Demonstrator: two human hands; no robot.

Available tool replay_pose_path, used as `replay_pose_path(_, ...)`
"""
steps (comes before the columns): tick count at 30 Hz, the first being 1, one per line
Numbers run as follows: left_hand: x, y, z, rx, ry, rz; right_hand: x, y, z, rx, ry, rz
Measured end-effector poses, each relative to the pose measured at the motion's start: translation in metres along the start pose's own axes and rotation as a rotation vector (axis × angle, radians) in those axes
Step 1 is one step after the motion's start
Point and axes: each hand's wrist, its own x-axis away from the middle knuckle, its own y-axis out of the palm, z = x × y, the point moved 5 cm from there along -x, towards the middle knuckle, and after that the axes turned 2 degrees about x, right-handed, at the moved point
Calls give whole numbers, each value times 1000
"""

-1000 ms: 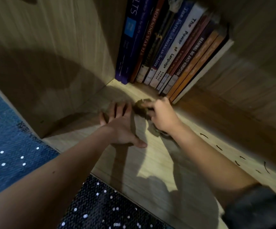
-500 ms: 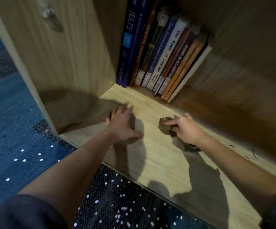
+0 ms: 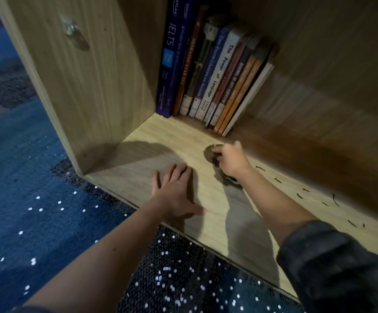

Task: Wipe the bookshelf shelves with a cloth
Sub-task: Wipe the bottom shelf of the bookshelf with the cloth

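The light wooden shelf board [image 3: 167, 141] is the bottom of a bookshelf compartment. My right hand [image 3: 229, 160] grips a dark crumpled cloth [image 3: 209, 152] and presses it on the board in front of the books. Part of the cloth pokes out under my wrist. My left hand [image 3: 175, 190] lies flat on the board near its front edge, fingers straight and spread, holding nothing.
A row of several upright books [image 3: 215, 71] leans in the back left corner. The wooden side panel [image 3: 93, 86] stands at the left. Small dark scraps [image 3: 301, 194] lie on the board at the right. A blue dotted rug [image 3: 47, 211] covers the floor.
My right hand has slid the cloth back from the foot of the books to the right. My left hand has drawn back toward the front edge.
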Motion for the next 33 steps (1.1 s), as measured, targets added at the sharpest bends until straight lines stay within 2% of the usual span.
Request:
replay_pose_path(4,-2,0,-1,3,-1,7,27,16,-11,-25,-206,5)
replay_pose_path(9,-1,-1,1,0,1,-6,0,-4,15,-10,32,35)
replay_pose_path(14,-1,-2,0,14,-4,-2,29,10,-6,-6,-189,-21)
replay_pose_path(19,-1,-3,0,-1,-5,-13,-1,-10,14,13,33,28)
replay_pose_path(24,-7,-20,4,-7,-15,8,36,9,-9,-40,-189,-20)
replay_pose_path(29,-28,-39,-3,-50,-65,-2,-10,-14,35,29,47,51)
replay_pose_path(31,-35,-35,-6,-28,-86,-19,-12,-6,20,10,37,60)
replay_pose_path(33,-41,-30,-7,-15,-86,-34,-2,6,5,-16,-67,44)
